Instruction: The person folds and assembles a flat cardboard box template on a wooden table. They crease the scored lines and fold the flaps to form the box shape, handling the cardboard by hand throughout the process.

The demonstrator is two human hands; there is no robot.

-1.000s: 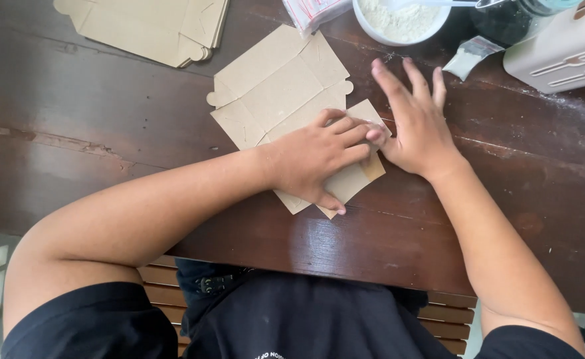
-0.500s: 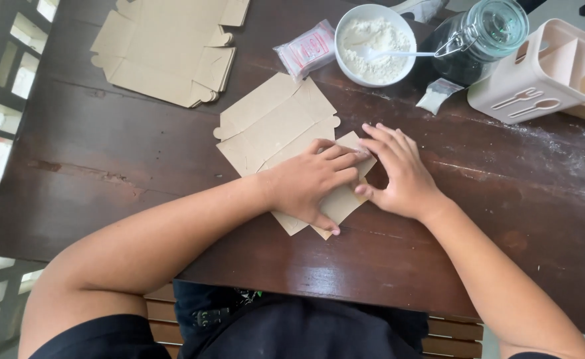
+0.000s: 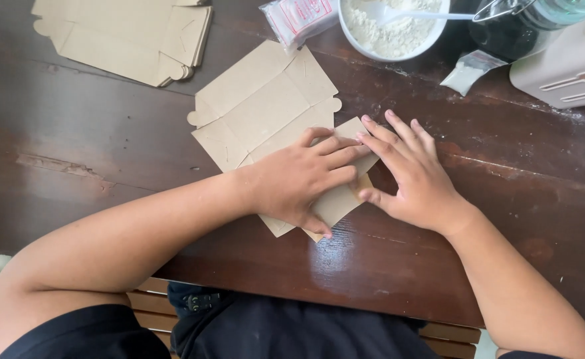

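We press the flat cardboard box blank [image 3: 266,110] onto the dark wood table [image 3: 106,146]. L hand [image 3: 302,179]: fingers extended, flat on the folded flap, nothing gripped. R hand [image 3: 412,176]: fingers spread, palm down, fingertips touching the flap's right edge beside L fingertips.

The left hand [image 3: 302,176] and right hand [image 3: 408,176] lie flat on the folded end of the cardboard box blank [image 3: 266,110], hiding the crease beneath them. The stack of flat cardboard [image 3: 123,36], the white bowl [image 3: 432,40] of powder, the dark glass jar [image 3: 518,30] and the cream holder [image 3: 565,70] are cut off by the top or right edge. The print on the small plastic packet [image 3: 299,18] is too small to tell.
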